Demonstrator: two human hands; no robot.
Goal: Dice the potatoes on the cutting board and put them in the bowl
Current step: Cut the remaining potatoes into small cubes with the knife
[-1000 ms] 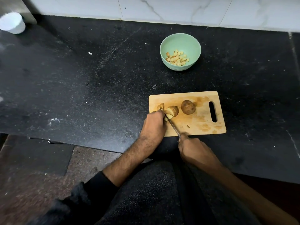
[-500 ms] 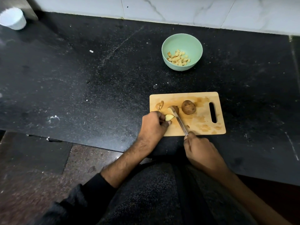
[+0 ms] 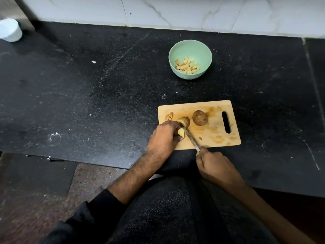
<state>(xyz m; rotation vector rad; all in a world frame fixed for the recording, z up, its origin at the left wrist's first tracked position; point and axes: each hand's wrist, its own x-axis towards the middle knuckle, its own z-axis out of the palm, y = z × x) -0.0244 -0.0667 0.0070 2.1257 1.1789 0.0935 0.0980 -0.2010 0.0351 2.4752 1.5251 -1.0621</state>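
— Fingers of the left hand [image 3: 164,136] were curled over a cut potato piece [image 3: 181,132] at the near left corner of the cutting board [image 3: 216,138], pinning it down. What did the right one do?

— Clenched, that right hand [image 3: 215,167] was, wrapped round the handle of a knife [image 3: 191,139] just off the board's near edge. Its blade ran up and leftward, touching the piece under the left fingers.

— And the remaining potatoes?

— A half potato [image 3: 184,120] sat against the blade's tip. A whole potato [image 3: 200,118] lay just right of it, mid-board, untouched. A small peel scrap [image 3: 169,117] lay at the board's far left side.

— Where was the bowl?

— The green bowl [image 3: 202,50] stood beyond the board, well apart from it, with diced potato [image 3: 187,66] heaped on its bottom.

— What about the surface?

— Black speckled countertop [image 3: 88,95], dusted with pale flecks. Behind it ran a white marbled tile wall [image 3: 193,11]. A white cup [image 3: 9,30] stood at the far left corner. Below the counter's edge, dark floor [image 3: 35,182] showed, and a black sleeve [image 3: 98,208] covered the left forearm.
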